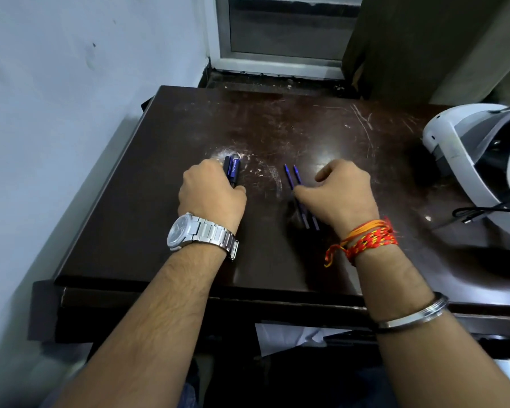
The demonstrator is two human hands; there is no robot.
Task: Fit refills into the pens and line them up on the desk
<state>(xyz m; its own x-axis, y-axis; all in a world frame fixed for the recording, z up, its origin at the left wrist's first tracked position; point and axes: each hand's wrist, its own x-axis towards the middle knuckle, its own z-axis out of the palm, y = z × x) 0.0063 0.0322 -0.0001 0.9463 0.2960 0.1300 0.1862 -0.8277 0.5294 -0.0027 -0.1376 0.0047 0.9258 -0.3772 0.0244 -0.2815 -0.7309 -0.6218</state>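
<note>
On the dark, scratched desk my left hand curls round a bunch of blue pens, whose ends stick out past my fingers. To the right, thin blue refills lie side by side on the desk, pointing away from me. My right hand lies over their middle with curled fingers, and its thumb touches them. Their lower ends show below my palm. How many pens I hold is hidden by my hand.
A white and grey headset with a black cable lies at the desk's right edge. A pale wall runs along the left side. A window frame and a curtain stand behind the desk.
</note>
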